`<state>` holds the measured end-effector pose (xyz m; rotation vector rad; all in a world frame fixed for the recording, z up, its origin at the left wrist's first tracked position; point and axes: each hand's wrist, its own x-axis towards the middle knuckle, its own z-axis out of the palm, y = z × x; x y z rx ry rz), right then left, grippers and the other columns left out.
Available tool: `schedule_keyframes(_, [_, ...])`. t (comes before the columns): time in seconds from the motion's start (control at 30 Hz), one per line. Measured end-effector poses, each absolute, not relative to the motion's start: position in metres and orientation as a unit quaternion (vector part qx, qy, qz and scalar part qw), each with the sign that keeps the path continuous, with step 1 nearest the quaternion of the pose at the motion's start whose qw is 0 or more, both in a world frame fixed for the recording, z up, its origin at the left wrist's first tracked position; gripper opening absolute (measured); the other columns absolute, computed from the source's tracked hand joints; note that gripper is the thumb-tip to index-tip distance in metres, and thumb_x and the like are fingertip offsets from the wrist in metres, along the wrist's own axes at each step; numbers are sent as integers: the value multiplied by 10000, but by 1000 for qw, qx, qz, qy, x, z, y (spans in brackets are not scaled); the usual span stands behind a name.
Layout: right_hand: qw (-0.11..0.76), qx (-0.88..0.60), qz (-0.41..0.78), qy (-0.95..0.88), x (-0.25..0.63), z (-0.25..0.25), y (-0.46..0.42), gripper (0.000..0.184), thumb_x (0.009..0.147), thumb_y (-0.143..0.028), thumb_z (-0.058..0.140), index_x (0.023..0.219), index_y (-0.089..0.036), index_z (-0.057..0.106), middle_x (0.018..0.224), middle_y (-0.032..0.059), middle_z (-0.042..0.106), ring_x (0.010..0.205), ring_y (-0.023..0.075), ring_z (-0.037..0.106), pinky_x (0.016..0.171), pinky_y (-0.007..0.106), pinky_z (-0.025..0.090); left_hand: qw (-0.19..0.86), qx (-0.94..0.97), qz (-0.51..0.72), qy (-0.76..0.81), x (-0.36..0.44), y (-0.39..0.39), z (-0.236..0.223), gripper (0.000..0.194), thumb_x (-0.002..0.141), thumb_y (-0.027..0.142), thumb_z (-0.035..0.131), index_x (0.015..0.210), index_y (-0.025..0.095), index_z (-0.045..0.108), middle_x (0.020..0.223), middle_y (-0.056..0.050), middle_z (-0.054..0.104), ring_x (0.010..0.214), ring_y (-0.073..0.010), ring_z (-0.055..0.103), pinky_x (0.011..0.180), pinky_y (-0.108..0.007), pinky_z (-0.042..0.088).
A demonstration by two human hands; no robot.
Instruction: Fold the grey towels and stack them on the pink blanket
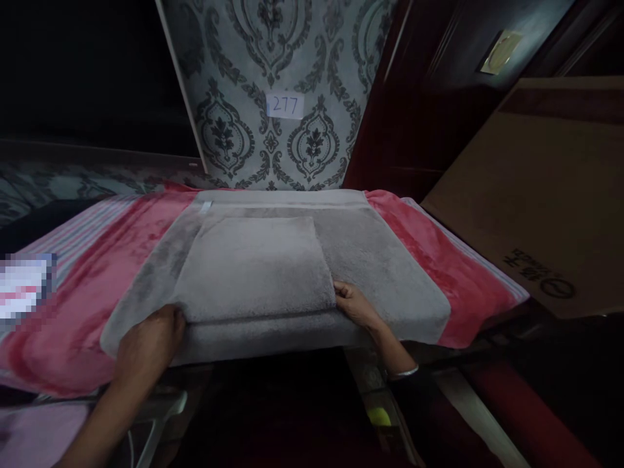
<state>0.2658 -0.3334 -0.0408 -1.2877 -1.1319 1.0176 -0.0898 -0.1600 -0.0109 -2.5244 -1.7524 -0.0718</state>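
A folded grey towel (253, 266) lies flat on a larger grey plush cloth (385, 273), which is spread over the table and hangs over its front edge. My left hand (153, 338) is closed at the towel's near left corner, fingertips pinching it. At the near right corner, my right hand (353, 302) pinches the towel's edge between thumb and fingers. The towel's near edge runs almost straight between both hands. A small pale tag (207, 207) shows on the larger cloth at the far left.
A pink blanket (131, 260) lies beneath the grey cloth, over a striped cloth (73, 234). To the right leans a big cardboard box (546, 182). A dark screen (92, 78) stands at the back left. A paper marked 277 (285, 105) is on the patterned wall.
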Motion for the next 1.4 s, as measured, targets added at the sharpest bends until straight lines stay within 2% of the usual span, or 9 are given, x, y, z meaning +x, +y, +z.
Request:
schedule_keyframes(0.27, [557, -543, 419, -469, 264, -41, -334, 323, 753, -476, 758, 924, -202, 757, 808, -2, 742, 834, 195, 667, 826, 325, 519, -120, -743, -316, -577, -102, -156, -17, 311, 796, 450, 407, 829, 218, 612, 699, -45, 655, 668, -226, 620, 630, -303, 441])
schedule_keyframes(0.37, [581, -546, 402, -451, 266, -45, -336, 270, 754, -454, 756, 862, -208, 733, 778, -7, 722, 775, 171, 646, 776, 292, 497, -159, -724, -350, -572, -108, -153, -14, 314, 777, 507, 392, 806, 242, 559, 656, -16, 604, 645, -221, 590, 629, -308, 458])
schedule_keyframes(0.67, [549, -565, 395, -473, 269, -54, -338, 243, 788, -449, 697, 819, -209, 683, 723, -21, 640, 712, 146, 576, 702, 267, 448, -172, -790, -204, -552, -123, -136, -13, 307, 679, 534, 411, 766, 283, 567, 741, -59, 743, 742, -293, 699, 684, -358, 513])
schedule_keyframes(0.8, [556, -606, 388, -416, 270, -56, -341, 391, 859, -557, 593, 1035, -219, 682, 635, -53, 521, 553, 121, 468, 531, 248, 362, -151, -793, -210, -551, -117, -133, 1, 394, 667, 606, 436, 793, 278, 616, 813, -67, 769, 743, -296, 700, 694, -374, 534])
schedule_keyframes(0.93, [569, -626, 348, -405, 265, -57, -339, 543, 820, -543, 665, 1245, -211, 600, 647, -63, 489, 563, 128, 458, 530, 259, 351, -118, -785, -184, -580, -97, -131, 10, 605, 694, 653, 408, 992, 187, 653, 951, -159, 757, 841, -342, 712, 771, -423, 545])
schedule_keyframes(1.07, [576, -633, 273, -439, 262, -52, -334, 508, 814, -413, 679, 1276, -230, 574, 627, -74, 414, 568, 131, 399, 546, 266, 321, -127, -788, -152, -583, -81, -129, 8, 758, 714, 607, 379, 1216, 84, 601, 803, -145, 713, 814, -366, 710, 726, -425, 530])
schedule_keyframes(1.23, [547, -656, 262, -449, 269, -59, -332, 558, 793, -312, 640, 1335, -221, 542, 580, -94, 371, 522, 129, 351, 528, 272, 283, -151, -796, -173, -560, -84, -124, 5, 609, 693, 558, 425, 1123, 166, 606, 638, -47, 662, 662, -314, 674, 646, -385, 511])
schedule_keyframes(1.3, [528, -661, 273, -458, 273, -63, -335, 610, 795, -280, 615, 1393, -208, 511, 558, -97, 395, 507, 135, 376, 528, 277, 312, -167, -803, -161, -548, -89, -117, 5, 616, 686, 565, 441, 1128, 167, 605, 681, -51, 694, 661, -298, 677, 656, -382, 522])
schedule_keyframes(1.4, [500, -705, 189, -466, 276, -56, -338, 605, 813, -266, 585, 1414, -213, 523, 712, -23, 617, 635, 176, 549, 640, 314, 451, -155, -812, -163, -539, -91, -103, 4, 674, 715, 565, 445, 1208, 130, 595, 865, -114, 756, 796, -308, 714, 753, -407, 557])
